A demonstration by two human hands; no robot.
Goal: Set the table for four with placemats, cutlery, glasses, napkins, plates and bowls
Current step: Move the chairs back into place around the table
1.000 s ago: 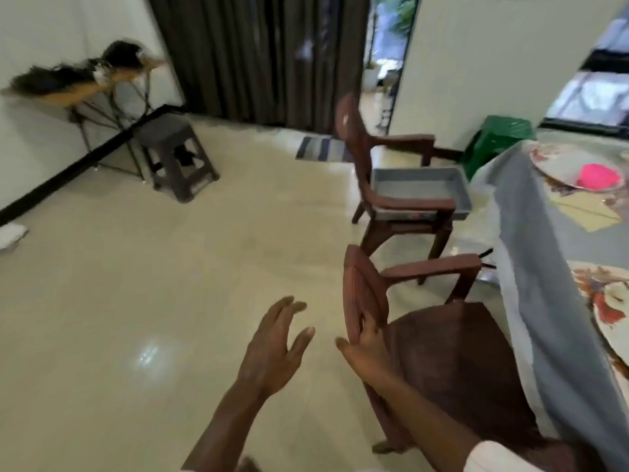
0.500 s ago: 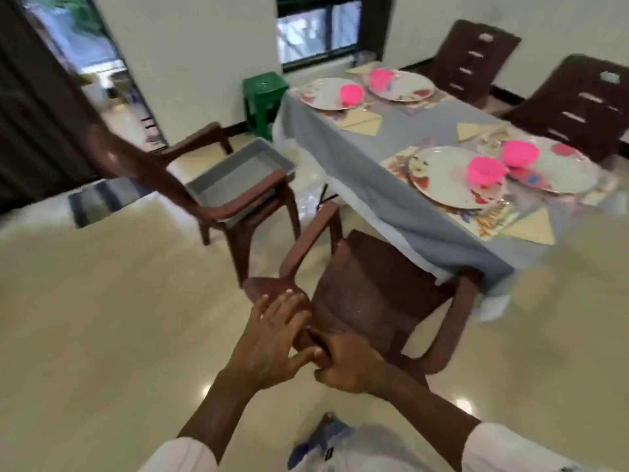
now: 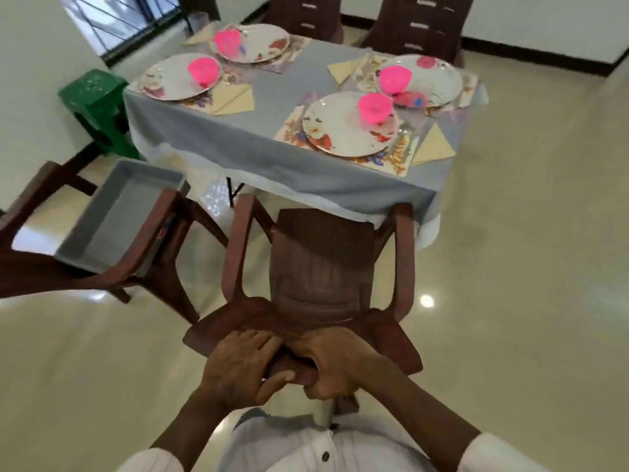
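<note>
Both the left hand and the right hand are gripping the top of a brown chair facing the table's near edge. Plates with pink bowls are sitting on placemats by its corners. The laying appears to be finishing. Next, the chair likely needs sliding in squarely.

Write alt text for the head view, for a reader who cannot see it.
The left hand and right hand grip the backrest top of a brown chair facing a grey-clothed table. The table holds four plates, each with a pink bowl, on placemats beside yellow napkins. A grey tray sits on a second chair at left.
</note>
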